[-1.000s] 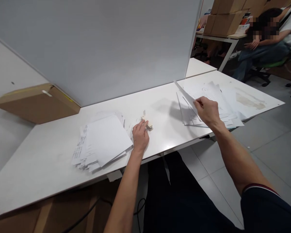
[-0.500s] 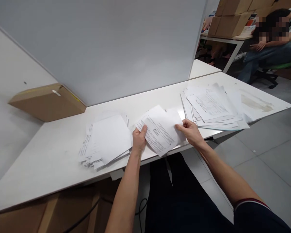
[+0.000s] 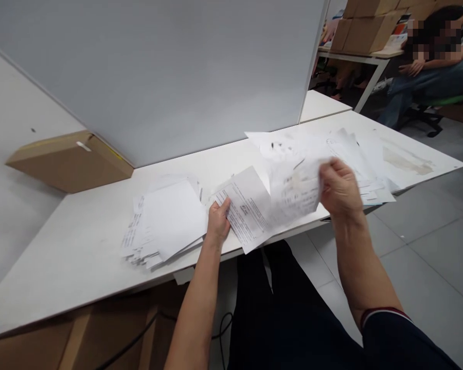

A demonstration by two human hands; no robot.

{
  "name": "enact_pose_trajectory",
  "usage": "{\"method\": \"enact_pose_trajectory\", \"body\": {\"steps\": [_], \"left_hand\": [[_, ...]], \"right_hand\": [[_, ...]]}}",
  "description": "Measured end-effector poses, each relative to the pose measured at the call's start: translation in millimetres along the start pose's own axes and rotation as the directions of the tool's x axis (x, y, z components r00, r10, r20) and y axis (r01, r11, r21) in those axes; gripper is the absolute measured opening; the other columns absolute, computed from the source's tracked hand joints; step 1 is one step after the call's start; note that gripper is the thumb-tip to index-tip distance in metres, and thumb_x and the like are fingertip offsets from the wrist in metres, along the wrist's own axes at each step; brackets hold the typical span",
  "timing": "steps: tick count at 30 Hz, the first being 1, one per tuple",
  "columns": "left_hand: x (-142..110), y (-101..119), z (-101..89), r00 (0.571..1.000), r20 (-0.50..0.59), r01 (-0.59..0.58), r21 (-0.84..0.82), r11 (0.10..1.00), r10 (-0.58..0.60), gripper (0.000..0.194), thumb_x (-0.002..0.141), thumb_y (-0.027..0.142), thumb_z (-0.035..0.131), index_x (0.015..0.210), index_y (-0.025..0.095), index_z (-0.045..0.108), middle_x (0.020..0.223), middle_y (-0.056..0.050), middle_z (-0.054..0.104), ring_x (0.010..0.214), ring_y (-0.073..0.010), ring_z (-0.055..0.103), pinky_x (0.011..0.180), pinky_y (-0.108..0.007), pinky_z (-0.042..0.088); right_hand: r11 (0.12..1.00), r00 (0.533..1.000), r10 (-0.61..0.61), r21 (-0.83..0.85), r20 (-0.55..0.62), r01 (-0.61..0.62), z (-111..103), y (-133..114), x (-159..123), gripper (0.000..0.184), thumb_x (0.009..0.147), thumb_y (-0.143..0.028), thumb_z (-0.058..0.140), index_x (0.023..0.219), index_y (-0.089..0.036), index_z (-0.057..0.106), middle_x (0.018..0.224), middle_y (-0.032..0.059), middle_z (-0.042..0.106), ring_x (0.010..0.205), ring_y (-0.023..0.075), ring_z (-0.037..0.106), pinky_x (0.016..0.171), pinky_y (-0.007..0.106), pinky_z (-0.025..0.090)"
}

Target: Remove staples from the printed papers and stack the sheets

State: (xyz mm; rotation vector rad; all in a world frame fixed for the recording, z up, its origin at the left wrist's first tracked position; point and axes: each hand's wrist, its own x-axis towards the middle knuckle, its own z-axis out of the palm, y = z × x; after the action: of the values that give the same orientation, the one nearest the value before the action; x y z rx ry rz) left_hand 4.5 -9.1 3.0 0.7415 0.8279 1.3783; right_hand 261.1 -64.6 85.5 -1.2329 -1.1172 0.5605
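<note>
My left hand point(image 3: 218, 222) pinches the left edge of a printed sheet point(image 3: 244, 205) lying on the white table point(image 3: 73, 246). My right hand point(image 3: 338, 187) is closed on a second printed sheet point(image 3: 293, 174), blurred by motion, lifted over the first one. A stack of white papers point(image 3: 165, 223) lies just left of my left hand. Another spread pile of papers point(image 3: 364, 164) lies behind my right hand at the table's right end.
A grey partition panel point(image 3: 158, 72) stands along the table's back. A flat cardboard box point(image 3: 67, 160) lies at the left. Beyond the partition a person point(image 3: 435, 67) sits on a chair by a table with cardboard boxes point(image 3: 364, 25). A cable point(image 3: 224, 329) hangs below.
My right hand let go of the first sheet, reached to the right pile and lifted another sheet towards the middle. My left hand keeps its hold on the first sheet.
</note>
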Motion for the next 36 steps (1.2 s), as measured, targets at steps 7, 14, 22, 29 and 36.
{"method": "enact_pose_trajectory", "body": {"steps": [7, 14, 22, 29, 36], "left_hand": [[-2.4, 3.7, 3.9, 0.999, 0.024, 0.039, -0.029, 0.999, -0.039, 0.039, 0.072, 0.043, 0.069, 0.094, 0.011, 0.066, 0.098, -0.013, 0.071, 0.108, -0.0275, 0.061, 0.097, -0.041, 0.047], [-4.4, 4.0, 6.4, 1.000, 0.012, 0.025, -0.003, 1.000, -0.025, 0.041, 0.066, 0.040, 0.075, 0.095, 0.012, 0.064, 0.092, -0.011, 0.073, 0.106, -0.0282, 0.062, 0.096, -0.043, 0.047], [-8.4, 8.0, 9.9, 0.999, 0.046, -0.017, 0.019, 1.000, 0.017, 0.043, 0.067, 0.039, 0.074, 0.099, 0.014, 0.062, 0.098, -0.011, 0.071, 0.106, -0.0265, 0.062, 0.096, -0.042, 0.047], [-5.3, 4.0, 2.4, 0.984, 0.062, -0.171, 0.021, 0.985, 0.169, 0.039, 0.068, 0.045, 0.072, 0.097, 0.020, 0.064, 0.096, -0.005, 0.071, 0.098, -0.0213, 0.065, 0.090, -0.036, 0.049], [-1.4, -4.1, -8.2, 0.932, 0.115, -0.363, 0.268, 0.892, 0.344, 0.033, 0.076, 0.046, 0.064, 0.096, 0.020, 0.066, 0.097, -0.005, 0.069, 0.098, -0.0187, 0.062, 0.091, -0.032, 0.045]], "right_hand": [[0.941, 0.948, 0.203, -0.318, 0.245, -0.119, 51.8, 41.4, -21.8, 0.020, 0.075, -0.039, 0.058, 0.071, -0.020, 0.056, 0.063, 0.0004, 0.060, 0.061, 0.0169, 0.055, 0.052, 0.027, 0.040], [0.929, 0.928, 0.202, -0.360, 0.313, -0.081, 65.6, 43.3, -30.3, 0.018, 0.078, -0.038, 0.053, 0.073, -0.021, 0.053, 0.064, -0.0008, 0.057, 0.062, 0.0161, 0.052, 0.054, 0.027, 0.037], [0.946, 0.927, 0.227, -0.293, 0.299, -0.138, 65.3, 47.7, -28.7, 0.047, 0.075, -0.046, 0.061, 0.112, -0.019, 0.054, 0.108, 0.0105, 0.061, 0.085, 0.0213, 0.058, 0.069, 0.033, 0.046], [0.952, 0.885, 0.192, 0.137, 0.424, -0.273, 67.3, 42.6, -24.2, 0.028, 0.077, -0.043, 0.061, 0.095, -0.021, 0.062, 0.088, 0.0031, 0.067, 0.082, 0.0215, 0.062, 0.070, 0.034, 0.050], [0.940, 0.926, 0.077, 0.282, 0.369, -0.190, 74.2, 45.3, -26.8, 0.036, 0.077, -0.050, 0.062, 0.103, -0.025, 0.060, 0.103, 0.0046, 0.066, 0.097, 0.0225, 0.061, 0.085, 0.038, 0.049]]}}
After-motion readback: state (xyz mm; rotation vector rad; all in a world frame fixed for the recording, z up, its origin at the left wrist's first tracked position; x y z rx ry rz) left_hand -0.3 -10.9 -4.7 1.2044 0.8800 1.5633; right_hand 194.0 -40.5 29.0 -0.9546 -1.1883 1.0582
